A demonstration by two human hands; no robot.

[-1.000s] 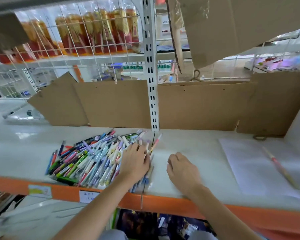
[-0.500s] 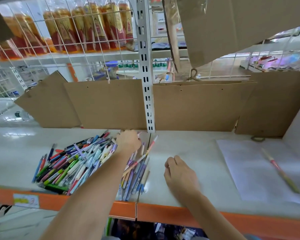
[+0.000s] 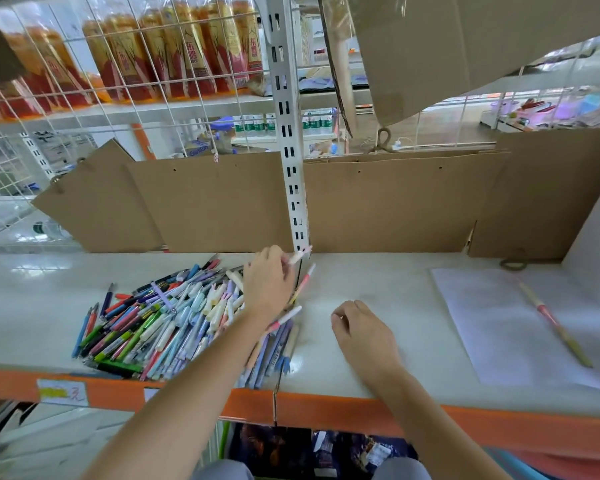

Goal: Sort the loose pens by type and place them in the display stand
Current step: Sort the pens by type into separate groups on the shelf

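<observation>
My left hand (image 3: 268,285) pinches a pale pink pen (image 3: 299,255) above the pile of pens (image 3: 160,317); my right hand (image 3: 361,336) rests loosely curled, empty. A loose pinch could drop it back, unsorted.

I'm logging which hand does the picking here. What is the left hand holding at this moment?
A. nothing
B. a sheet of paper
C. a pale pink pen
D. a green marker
C: the left hand pinches a pale pink pen above the back edge of the pen pile.
</observation>
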